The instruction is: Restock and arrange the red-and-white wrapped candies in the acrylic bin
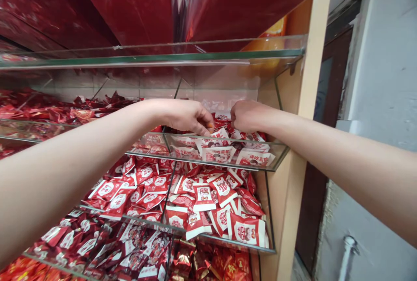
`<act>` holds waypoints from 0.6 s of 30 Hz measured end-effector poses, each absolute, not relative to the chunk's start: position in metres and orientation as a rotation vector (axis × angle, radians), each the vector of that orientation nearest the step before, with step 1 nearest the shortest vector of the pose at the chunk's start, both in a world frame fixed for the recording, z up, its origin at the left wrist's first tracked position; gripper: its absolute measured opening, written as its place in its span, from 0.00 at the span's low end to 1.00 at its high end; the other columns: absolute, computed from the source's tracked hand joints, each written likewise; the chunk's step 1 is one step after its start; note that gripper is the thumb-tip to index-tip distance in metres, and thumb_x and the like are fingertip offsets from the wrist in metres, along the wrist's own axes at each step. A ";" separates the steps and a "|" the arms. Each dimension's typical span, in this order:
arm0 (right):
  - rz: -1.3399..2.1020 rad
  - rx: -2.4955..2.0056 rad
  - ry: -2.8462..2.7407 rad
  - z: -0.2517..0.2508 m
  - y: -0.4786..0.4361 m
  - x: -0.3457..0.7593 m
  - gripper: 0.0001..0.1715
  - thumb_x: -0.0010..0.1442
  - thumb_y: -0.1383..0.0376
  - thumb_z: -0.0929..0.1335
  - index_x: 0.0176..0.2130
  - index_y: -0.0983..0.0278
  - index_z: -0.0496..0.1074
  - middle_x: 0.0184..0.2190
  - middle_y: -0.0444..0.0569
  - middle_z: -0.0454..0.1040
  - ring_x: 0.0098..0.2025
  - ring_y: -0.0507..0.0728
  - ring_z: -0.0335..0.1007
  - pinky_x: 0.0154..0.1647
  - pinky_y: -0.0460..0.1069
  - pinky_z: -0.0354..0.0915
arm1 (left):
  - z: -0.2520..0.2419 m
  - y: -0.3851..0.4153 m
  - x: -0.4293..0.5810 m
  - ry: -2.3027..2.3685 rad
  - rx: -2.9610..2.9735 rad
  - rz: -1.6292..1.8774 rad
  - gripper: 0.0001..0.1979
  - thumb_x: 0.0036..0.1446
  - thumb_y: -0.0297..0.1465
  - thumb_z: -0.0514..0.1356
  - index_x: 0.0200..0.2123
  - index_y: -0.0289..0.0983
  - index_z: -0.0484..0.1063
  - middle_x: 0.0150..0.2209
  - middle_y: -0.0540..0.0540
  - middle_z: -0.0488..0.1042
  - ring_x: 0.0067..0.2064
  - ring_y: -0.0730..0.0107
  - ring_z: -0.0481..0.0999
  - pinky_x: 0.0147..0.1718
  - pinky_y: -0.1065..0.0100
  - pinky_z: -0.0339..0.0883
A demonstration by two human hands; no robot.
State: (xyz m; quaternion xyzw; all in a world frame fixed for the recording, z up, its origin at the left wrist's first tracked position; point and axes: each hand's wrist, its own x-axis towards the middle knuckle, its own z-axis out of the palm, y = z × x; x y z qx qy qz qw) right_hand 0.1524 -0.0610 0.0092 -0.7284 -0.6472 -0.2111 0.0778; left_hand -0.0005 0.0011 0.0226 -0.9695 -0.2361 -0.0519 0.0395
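Note:
My left hand [190, 116] reaches over the glass front of the upper right compartment. Its thumb and fingers are pinched together at the edge of a white-and-red candy packet [217, 137]. My right hand [248, 115] is curled at the right side of that same compartment, low against the red-and-white packets [252, 137]. Its fingertips are hidden, so what they hold, if anything, does not show. Other white candy packets [217, 155] lean against the inside of the glass front [195, 161].
Above my hands runs a glass shelf [156, 58] under large dark red boxes [228, 3]. Lower compartments hold red candy packets [203, 197] and dark red wrapped candies [127, 250]. A wooden side panel [293, 211] bounds the shelves at right, near a pale wall [381, 72].

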 end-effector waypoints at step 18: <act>-0.591 -1.303 -1.975 0.003 -0.055 0.152 0.08 0.55 0.67 0.64 0.37 0.65 0.70 0.35 0.48 0.74 0.35 0.54 0.68 0.33 0.46 0.61 | 0.006 0.011 0.011 -0.736 -2.921 -0.734 0.18 0.44 0.42 0.62 0.33 0.34 0.72 0.27 0.49 0.72 0.32 0.65 0.70 0.32 0.67 0.59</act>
